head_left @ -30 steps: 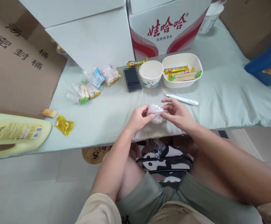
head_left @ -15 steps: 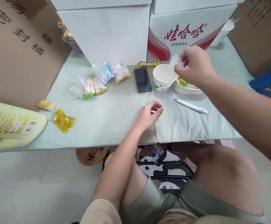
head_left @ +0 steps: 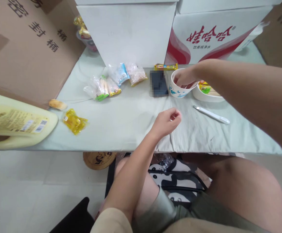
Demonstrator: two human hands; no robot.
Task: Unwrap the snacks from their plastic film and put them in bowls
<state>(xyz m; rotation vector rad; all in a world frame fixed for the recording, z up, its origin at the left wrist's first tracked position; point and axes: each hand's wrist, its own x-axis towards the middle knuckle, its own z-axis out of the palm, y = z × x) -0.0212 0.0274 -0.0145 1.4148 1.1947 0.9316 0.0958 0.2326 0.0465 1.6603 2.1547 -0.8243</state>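
My right hand (head_left: 184,77) reaches down into the round white paper cup (head_left: 177,91) at the back of the table; its fingertips are hidden inside the cup, so what they hold does not show. My left hand (head_left: 168,121) rests loosely curled on the pale green cloth (head_left: 131,119) near the front edge, with nothing visible in it. A white pen-like tool (head_left: 212,114) lies to the right of my left hand. Behind my right forearm stands a white oblong bowl (head_left: 204,95) with wrapped snack sticks.
Several clear snack packets (head_left: 114,82) lie at the back left, beside a dark phone (head_left: 158,83). A yellow packet (head_left: 74,121), a small bun (head_left: 57,104) and a big yellow jug (head_left: 14,121) sit left. Cardboard and white boxes (head_left: 128,32) wall the back. A panda-print bag (head_left: 177,181) is between my knees.
My right hand carried the clear wrapped thing from in front of me to the paper cup and lowered into it. My left hand let go and stayed on the cloth.
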